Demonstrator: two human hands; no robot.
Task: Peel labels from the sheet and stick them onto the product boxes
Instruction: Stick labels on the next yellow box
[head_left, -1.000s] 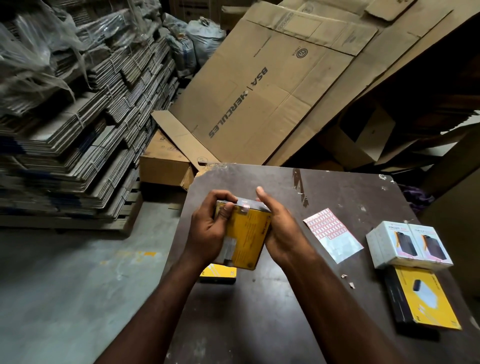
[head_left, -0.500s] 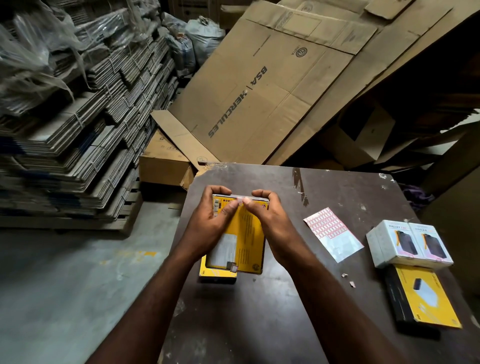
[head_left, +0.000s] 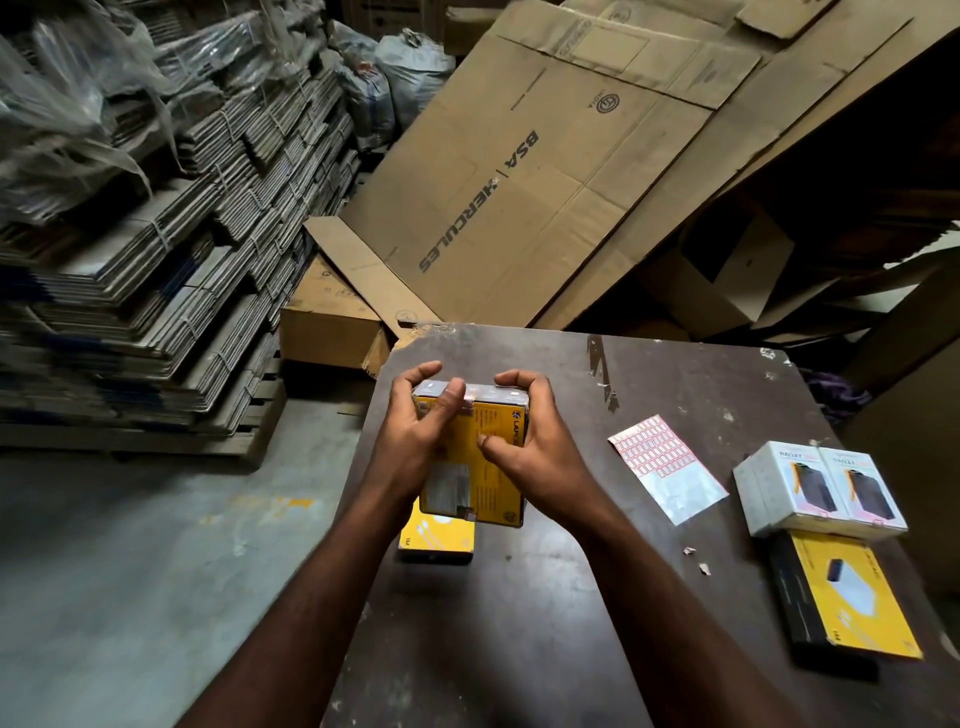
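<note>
I hold a yellow product box (head_left: 488, 467) above the dark table (head_left: 519, 623), its back face toward me. My left hand (head_left: 415, 441) grips its left side, thumb pressing near the top edge where a small pink label sits. My right hand (head_left: 530, 447) clasps the right side, fingers curled over the top. The label sheet (head_left: 667, 465), red-outlined stickers on white backing, lies flat to the right. Another yellow box (head_left: 436, 540) lies on the table under the held one.
Two white boxes (head_left: 821, 488) stand side by side at the right, a yellow and black box (head_left: 852, 597) in front of them. Small paper scraps (head_left: 696, 558) lie nearby. Flattened cartons lean behind the table; bundled cardboard stacks fill the left.
The held box has been tilted so its grey top edge faces up. My right thumb moved off the top edge to the front face; my left thumb now presses near the label.
</note>
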